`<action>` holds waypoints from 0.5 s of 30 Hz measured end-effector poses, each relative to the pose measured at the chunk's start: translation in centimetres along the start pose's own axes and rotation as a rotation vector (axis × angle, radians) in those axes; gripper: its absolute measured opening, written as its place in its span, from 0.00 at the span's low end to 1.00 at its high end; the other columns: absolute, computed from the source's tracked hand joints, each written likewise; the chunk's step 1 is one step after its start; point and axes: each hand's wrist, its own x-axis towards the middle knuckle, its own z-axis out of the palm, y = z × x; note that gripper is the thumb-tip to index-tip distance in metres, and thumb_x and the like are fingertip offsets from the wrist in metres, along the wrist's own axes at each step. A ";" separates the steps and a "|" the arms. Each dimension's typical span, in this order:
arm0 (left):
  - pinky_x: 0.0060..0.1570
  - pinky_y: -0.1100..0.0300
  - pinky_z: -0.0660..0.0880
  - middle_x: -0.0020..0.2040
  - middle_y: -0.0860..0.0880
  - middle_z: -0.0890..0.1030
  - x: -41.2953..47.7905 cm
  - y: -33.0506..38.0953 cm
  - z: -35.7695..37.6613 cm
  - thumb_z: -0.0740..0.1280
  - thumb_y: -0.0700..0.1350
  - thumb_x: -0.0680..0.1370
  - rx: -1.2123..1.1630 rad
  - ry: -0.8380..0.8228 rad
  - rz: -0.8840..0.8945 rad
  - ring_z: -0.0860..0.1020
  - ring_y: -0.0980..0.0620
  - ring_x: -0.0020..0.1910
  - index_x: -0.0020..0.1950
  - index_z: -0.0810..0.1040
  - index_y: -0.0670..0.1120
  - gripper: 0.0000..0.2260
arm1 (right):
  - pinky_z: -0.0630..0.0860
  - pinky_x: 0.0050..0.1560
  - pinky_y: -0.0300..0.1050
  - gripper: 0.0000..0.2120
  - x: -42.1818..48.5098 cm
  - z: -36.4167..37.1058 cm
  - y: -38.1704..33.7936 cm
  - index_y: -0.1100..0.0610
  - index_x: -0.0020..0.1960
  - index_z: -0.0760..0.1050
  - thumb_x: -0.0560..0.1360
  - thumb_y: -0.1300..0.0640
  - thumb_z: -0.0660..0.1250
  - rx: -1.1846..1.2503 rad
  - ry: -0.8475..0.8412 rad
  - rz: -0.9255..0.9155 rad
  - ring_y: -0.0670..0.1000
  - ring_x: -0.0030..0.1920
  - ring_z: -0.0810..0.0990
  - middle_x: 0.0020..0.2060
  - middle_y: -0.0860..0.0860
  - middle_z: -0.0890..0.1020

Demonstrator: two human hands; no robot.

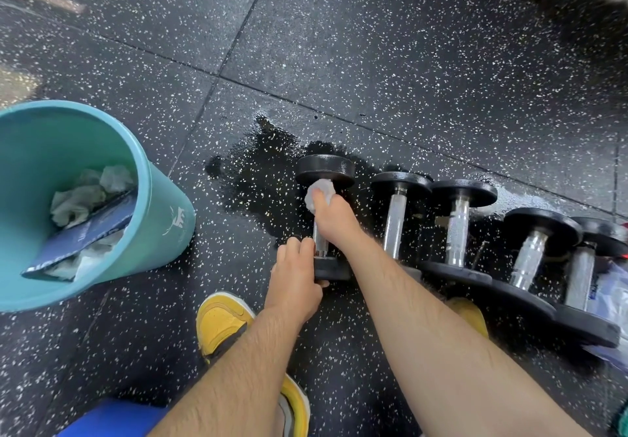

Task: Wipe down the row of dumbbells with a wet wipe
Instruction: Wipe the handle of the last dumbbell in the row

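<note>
Several black dumbbells with chrome handles lie in a row on the speckled floor. On the leftmost dumbbell [325, 168], my right hand [334, 221] holds a crumpled white wet wipe [319, 192] against the handle, just under the far head. My left hand [295, 277] grips the near head of that same dumbbell. The other dumbbells [457, 229] lie to the right, untouched.
A teal bin [159, 212] stands at the left, holding used wipes and a dark blue packet. A wet patch [261, 178] darkens the floor left of the dumbbells. My yellow shoes [221, 321] are near the bottom. A plastic packet [611, 294] lies at the right edge.
</note>
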 end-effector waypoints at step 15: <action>0.53 0.52 0.74 0.53 0.53 0.63 0.0 0.1 0.1 0.76 0.44 0.69 0.032 0.005 -0.008 0.64 0.52 0.54 0.54 0.62 0.52 0.25 | 0.67 0.40 0.43 0.29 -0.3 -0.3 0.6 0.63 0.62 0.75 0.81 0.41 0.50 0.014 -0.110 0.023 0.50 0.45 0.75 0.51 0.55 0.79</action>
